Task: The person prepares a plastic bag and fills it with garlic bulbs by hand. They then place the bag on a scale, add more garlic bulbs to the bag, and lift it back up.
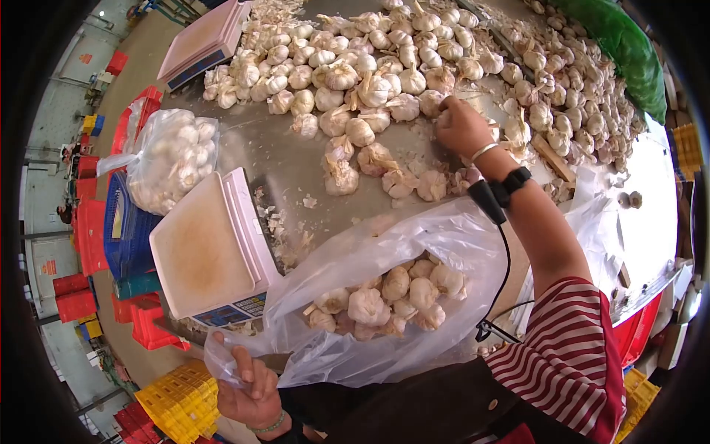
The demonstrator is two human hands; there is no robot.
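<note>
At the lower left, my left hand (250, 388) grips the edge of a clear plastic bag (325, 275). The bag lies open toward me, with several garlic bulbs (370, 305) inside. My right hand (462, 129) is at the near edge of a large garlic pile (373, 89), its fingers curled beside the bulbs; what they hold, if anything, is hidden. A bracelet and a black strap with a device are on the right wrist. Loose bulbs (375, 159) lie between the pile and the bag.
A white scale (207, 251) stands left of the bag, another scale (203, 41) at the back left. A filled garlic bag (174, 159) sits at the table's left edge. More garlic (569, 96), a green net sack (625, 55), and red, blue and yellow crates (177, 399) surround the area.
</note>
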